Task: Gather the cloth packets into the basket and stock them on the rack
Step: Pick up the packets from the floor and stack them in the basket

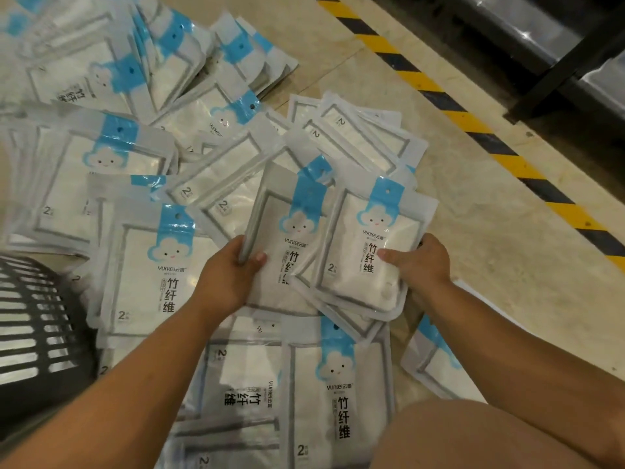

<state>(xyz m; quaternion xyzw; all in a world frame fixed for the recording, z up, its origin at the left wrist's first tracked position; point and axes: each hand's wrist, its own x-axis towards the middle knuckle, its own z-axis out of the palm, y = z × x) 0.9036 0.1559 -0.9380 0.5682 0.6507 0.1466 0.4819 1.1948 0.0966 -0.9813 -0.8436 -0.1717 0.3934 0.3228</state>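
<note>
Floor-strewn cloth packets [162, 275] lie beside the basket [30, 333]; left hand [230, 275] and right hand [419, 262] grip a stack [355, 231].

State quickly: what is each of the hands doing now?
Left hand: grips the lower cloth packet by its left edge.
Right hand: grips the top cloth packet by its right edge.

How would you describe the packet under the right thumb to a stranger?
Follow the yellow-and-black striped floor tape down to the right hand. Its thumb presses a white plastic cloth packet with a blue cloud label. Unlike its neighbours, it lies topmost among those held.
</note>
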